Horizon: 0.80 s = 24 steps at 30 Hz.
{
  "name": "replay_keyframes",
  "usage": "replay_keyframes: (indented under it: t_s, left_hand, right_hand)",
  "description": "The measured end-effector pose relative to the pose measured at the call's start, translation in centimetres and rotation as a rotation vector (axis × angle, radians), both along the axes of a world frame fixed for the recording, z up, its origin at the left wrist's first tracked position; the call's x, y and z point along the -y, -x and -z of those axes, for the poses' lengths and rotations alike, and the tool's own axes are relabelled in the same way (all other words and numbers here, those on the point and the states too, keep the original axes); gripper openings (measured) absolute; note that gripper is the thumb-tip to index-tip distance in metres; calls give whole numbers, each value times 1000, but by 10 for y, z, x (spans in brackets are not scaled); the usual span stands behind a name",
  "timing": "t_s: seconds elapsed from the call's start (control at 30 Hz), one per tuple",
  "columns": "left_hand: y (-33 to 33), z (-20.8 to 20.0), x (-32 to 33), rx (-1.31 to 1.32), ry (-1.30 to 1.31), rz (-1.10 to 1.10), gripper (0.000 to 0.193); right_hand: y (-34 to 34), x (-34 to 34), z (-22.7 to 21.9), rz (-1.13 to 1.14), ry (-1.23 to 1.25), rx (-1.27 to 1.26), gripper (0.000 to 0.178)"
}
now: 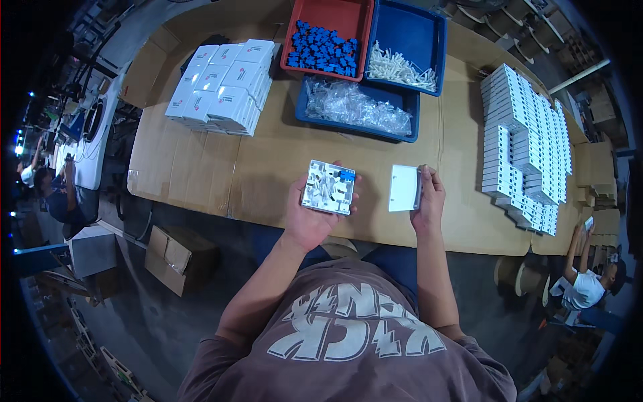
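Observation:
On the palm of my left hand (309, 221) rests a square white plastic box base (328, 189), its inner side facing up. White moulded parts show inside it, and a small blue piece (347, 175) sits in its upper right corner. My left fingers wrap round the base's right edge. To the right, my right hand (429, 197) grips a flat white plastic cover (404, 188) by its right edge, between thumb and fingers. Cover and base are apart, both held above the cardboard-covered table near its front edge.
Behind my hands stand a red tray (367, 33) of blue pieces, a blue tray (440, 40) of white sticks and another blue tray (301, 114) of clear plastic bags. Stacked white boxes (224, 87) stand at left, rows of white cases (526, 144) at right. Other people work on both sides.

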<state>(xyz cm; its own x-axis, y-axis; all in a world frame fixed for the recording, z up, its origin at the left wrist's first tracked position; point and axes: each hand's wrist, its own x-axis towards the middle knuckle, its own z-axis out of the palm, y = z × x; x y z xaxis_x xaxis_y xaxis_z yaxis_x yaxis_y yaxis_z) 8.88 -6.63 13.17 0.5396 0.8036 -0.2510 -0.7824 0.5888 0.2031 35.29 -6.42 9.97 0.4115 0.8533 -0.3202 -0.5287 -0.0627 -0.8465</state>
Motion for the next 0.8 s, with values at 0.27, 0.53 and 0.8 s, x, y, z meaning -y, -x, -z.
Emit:
replay_keyframes:
  t_s: [0.27, 0.53, 0.8]
  left_hand:
    - [-2, -5, -3, 50, 12, -2, 68]
    - [0, 3, -5, 82, 25, 3, 71]
    - [-3, -1, -4, -8, 46, -11, 63]
  right_hand:
    - [8, 5, -1, -257, 304, -304, 42]
    - [4, 8, -1, -415, 74, -205, 67]
    - [-17, 14, 23, -90, 73, -535, 29]
